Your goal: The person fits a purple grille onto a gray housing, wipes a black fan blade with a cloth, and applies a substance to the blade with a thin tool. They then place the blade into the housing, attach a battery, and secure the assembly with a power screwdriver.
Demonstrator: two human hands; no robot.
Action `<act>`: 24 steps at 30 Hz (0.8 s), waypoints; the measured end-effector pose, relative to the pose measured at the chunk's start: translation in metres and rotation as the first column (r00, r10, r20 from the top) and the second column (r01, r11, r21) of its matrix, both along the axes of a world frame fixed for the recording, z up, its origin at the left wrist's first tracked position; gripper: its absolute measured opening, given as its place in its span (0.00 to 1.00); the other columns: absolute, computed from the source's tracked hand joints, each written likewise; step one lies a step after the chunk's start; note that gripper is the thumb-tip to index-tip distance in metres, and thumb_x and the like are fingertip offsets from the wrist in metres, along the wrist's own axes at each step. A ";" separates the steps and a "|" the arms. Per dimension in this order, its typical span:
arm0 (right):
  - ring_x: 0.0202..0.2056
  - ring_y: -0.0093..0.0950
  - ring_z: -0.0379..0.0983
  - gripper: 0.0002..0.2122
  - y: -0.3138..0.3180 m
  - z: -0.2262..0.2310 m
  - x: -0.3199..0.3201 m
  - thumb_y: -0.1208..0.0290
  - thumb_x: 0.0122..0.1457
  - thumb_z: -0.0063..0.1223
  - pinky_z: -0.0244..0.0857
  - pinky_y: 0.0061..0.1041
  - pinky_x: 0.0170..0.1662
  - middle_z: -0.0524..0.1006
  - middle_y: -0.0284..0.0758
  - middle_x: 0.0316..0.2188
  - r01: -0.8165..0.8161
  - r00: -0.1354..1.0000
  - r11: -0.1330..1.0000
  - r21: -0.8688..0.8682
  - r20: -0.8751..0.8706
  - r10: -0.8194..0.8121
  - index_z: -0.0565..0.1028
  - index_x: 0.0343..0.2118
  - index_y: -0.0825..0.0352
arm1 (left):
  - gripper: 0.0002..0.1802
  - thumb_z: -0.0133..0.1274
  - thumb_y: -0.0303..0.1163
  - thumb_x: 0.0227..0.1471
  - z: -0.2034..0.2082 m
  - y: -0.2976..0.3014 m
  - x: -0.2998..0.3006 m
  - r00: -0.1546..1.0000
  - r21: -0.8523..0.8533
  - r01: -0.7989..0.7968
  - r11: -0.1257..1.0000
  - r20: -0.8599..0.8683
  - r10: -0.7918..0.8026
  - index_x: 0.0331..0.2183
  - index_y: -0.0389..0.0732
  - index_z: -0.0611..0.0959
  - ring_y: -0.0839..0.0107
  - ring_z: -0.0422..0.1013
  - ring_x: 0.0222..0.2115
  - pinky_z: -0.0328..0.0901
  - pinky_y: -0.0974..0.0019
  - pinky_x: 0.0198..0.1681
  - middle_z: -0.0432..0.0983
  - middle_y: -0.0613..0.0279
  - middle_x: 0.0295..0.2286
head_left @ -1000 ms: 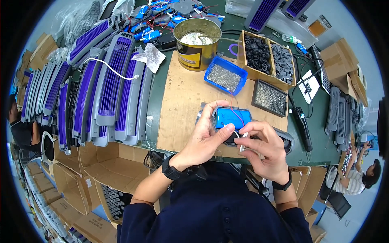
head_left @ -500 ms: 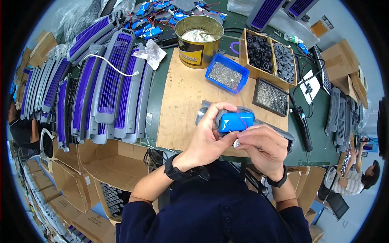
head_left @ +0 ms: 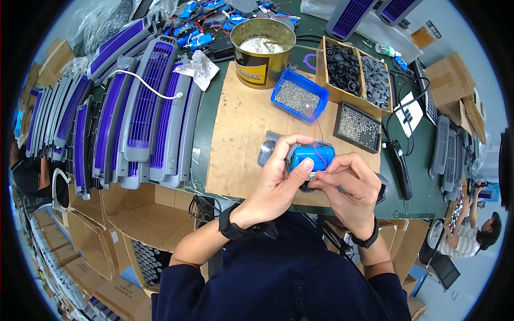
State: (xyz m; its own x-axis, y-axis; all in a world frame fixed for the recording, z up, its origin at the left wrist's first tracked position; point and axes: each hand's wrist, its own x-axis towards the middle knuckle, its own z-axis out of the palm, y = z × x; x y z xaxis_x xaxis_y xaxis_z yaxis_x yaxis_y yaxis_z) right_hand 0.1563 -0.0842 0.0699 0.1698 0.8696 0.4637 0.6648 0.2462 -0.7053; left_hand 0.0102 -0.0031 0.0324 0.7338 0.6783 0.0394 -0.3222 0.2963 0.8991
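Observation:
My left hand [head_left: 270, 190] is closed round a grey plastic housing [head_left: 289, 159] with a blue-wrapped battery pack [head_left: 310, 152] seated in it. The left thumb presses on the pack's near side. A thin red wire [head_left: 320, 136] arcs over the pack. My right hand [head_left: 353, 190] pinches at the pack's near right edge, where a small silvery part [head_left: 314, 176] shows between the two hands; its kind cannot be made out. Behind the left fingers lies a grey plastic piece [head_left: 266, 152] on the brown board [head_left: 235, 144].
Beyond my hands stand a blue tray of screws [head_left: 279, 105], a black tray of small metal parts [head_left: 336, 132], a metal tin [head_left: 257, 70] and a wooden box of black and grey parts [head_left: 360, 96]. Purple-grey grilles [head_left: 140, 117] stand left; a black tool [head_left: 400, 171] lies right.
My left thumb has moved up onto the battery pack. My right fingers have shifted up against its near edge, and the small silvery part is now mostly covered. The red wire stands higher.

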 end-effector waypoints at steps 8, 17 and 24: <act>0.34 0.31 0.74 0.15 -0.001 0.005 0.015 0.83 0.32 0.70 0.68 0.27 0.34 0.74 0.37 0.33 -0.048 0.994 0.980 -0.191 0.086 0.065 0.79 0.27 0.67 | 0.29 0.55 0.25 0.57 0.000 -0.002 -0.002 0.999 0.032 0.030 0.999 -0.012 -0.029 0.55 0.41 0.60 0.81 0.67 0.41 0.67 0.77 0.39 0.67 0.60 0.46; 0.46 0.36 0.71 0.36 0.028 0.032 0.032 0.80 0.43 0.63 0.55 0.34 0.51 0.76 0.37 0.45 -0.269 0.835 0.836 -0.478 0.317 0.449 0.64 0.59 0.60 | 0.27 0.57 0.17 0.47 0.007 0.005 -0.019 0.991 0.282 0.081 0.956 -0.124 -0.047 0.49 0.40 0.68 0.75 0.68 0.42 0.66 0.70 0.45 0.69 0.60 0.43; 0.29 0.36 0.69 0.10 0.025 0.035 0.050 0.72 0.62 0.48 0.57 0.31 0.37 0.73 0.36 0.21 -0.273 0.884 0.781 -0.562 0.174 0.434 0.75 0.24 0.67 | 0.31 0.57 0.16 0.47 0.013 0.021 -0.046 0.984 0.149 -0.122 0.981 -0.108 0.139 0.52 0.42 0.66 0.72 0.73 0.41 0.68 0.70 0.42 0.73 0.58 0.41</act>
